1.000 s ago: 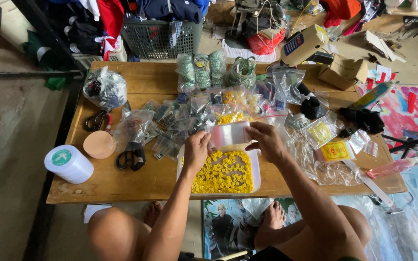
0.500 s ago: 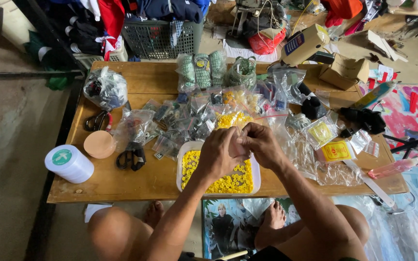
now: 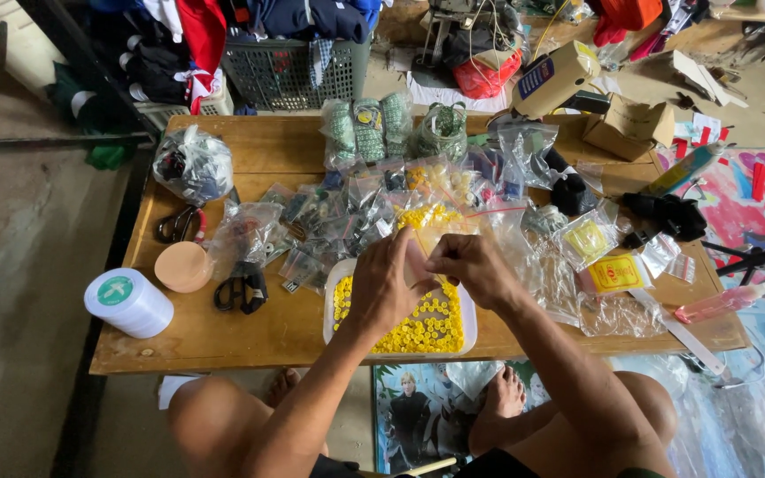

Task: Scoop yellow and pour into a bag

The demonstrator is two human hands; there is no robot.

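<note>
A white tray full of small yellow pieces stands at the near edge of a low wooden table. Above it my left hand and my right hand meet, both pinching a small clear plastic bag between the fingers. What the bag holds is hidden by my fingers. Just beyond my hands lies a bag of yellow pieces among many small clear bags.
A white tape roll, a tan round lid, black scissors and red-handled scissors lie at the left. Green bead bags, cardboard boxes and a grey basket stand at the back. A pink bottle lies right.
My hands were apart holding a clear bag stretched above the tray. They have since drawn together over the tray's far edge and now pinch the bag between them.
</note>
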